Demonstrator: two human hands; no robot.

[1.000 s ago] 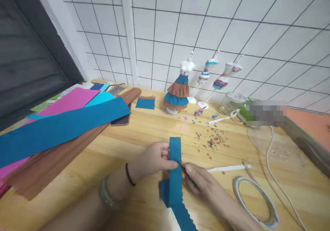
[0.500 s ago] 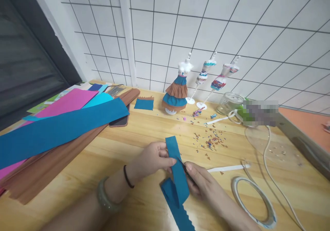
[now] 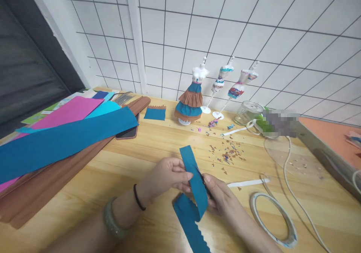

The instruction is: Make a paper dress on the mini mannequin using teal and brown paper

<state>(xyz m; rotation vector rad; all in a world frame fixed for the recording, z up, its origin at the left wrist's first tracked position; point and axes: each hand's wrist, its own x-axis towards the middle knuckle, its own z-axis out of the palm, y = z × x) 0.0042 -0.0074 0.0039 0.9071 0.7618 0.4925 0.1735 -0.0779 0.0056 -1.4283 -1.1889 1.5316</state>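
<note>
A strip of blue crepe paper (image 3: 197, 183) is pinched between the thumb and fingers of my left hand (image 3: 176, 174). Its lower part folds back and hangs toward me, with a zigzag edge along one side. My right hand (image 3: 218, 194) is closed around small dark scissors (image 3: 203, 177), mostly hidden by the fingers. Their pointed tip lies at the right edge of the strip. Behind my hands, a small mannequin (image 3: 199, 73) wears a tiered skirt (image 3: 188, 102) in blue and brown.
Coloured crepe sheets (image 3: 64, 142) cover the left side, over a phone (image 3: 128, 130). Two more mannequins, a glass jar (image 3: 246, 112) and scattered paper scraps (image 3: 228, 153) lie farther back. A tape roll (image 3: 254, 219) and a white cable (image 3: 296, 200) are at right.
The whole view has shifted slightly. My left hand still pinches the blue strip, whose upper end now leans a little more to the left. The scissors remain at its right edge.
</note>
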